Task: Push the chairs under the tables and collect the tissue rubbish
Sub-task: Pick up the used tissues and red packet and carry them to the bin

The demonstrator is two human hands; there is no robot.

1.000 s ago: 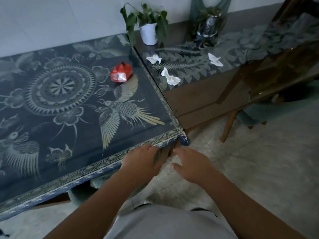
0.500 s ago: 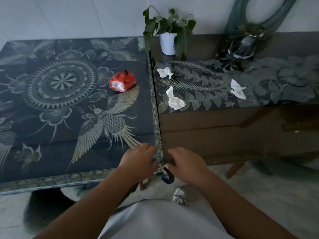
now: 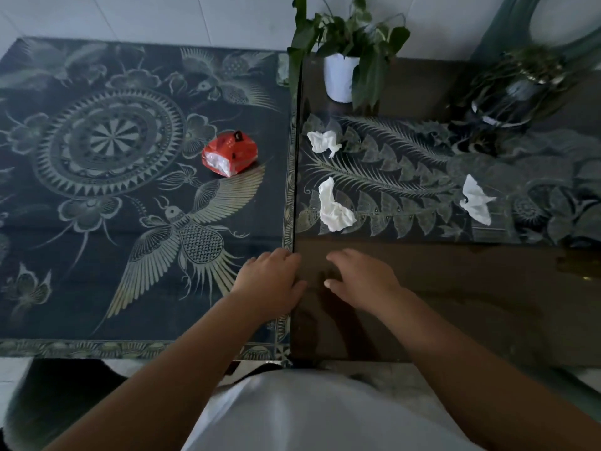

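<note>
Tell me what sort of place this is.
Probably a dining area in a home or small eatery: two tables pushed side by side under patterned cloths, a red tissue packet, crumpled tissues left on top, and a potted plant by the tiled wall.

A white plant pot [image 3: 340, 79] stands near the back wall and holds a drooping green plant [image 3: 349, 30]. A red packet [image 3: 230, 153] with white contents showing lies left of the pot and nearer the camera. A dark glass vase [image 3: 517, 92] holding thin stems stands well right of the pot.
</note>
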